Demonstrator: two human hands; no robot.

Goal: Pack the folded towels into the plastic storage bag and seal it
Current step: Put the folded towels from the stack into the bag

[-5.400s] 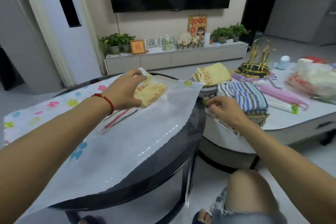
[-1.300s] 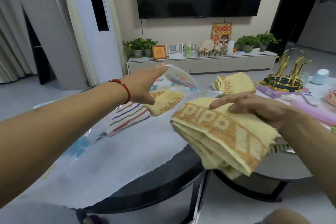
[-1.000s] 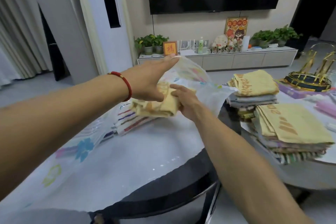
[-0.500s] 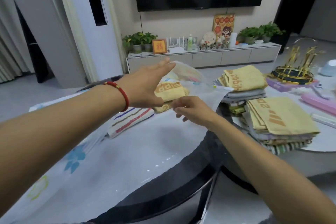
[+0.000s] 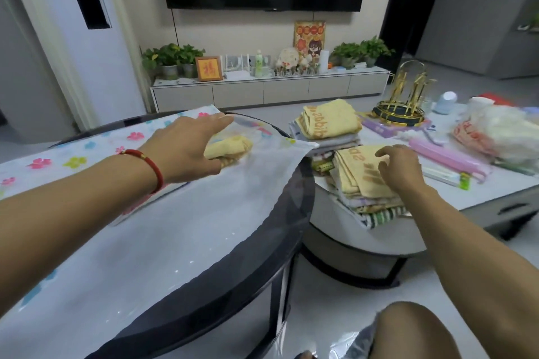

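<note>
Under the left hand's (image 5: 186, 148) straight fingers lies the bag (image 5: 175, 227) — a yellow towel (image 5: 230, 147) inside; the right hand's (image 5: 399, 166) curled fingers grip the stack's top towel (image 5: 355, 175).

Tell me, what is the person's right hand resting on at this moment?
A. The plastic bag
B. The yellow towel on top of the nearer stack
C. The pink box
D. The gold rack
B: the right hand lies with curled fingers on the yellow towel topping the nearer stack, while the left hand rests on the plastic bag.
</note>
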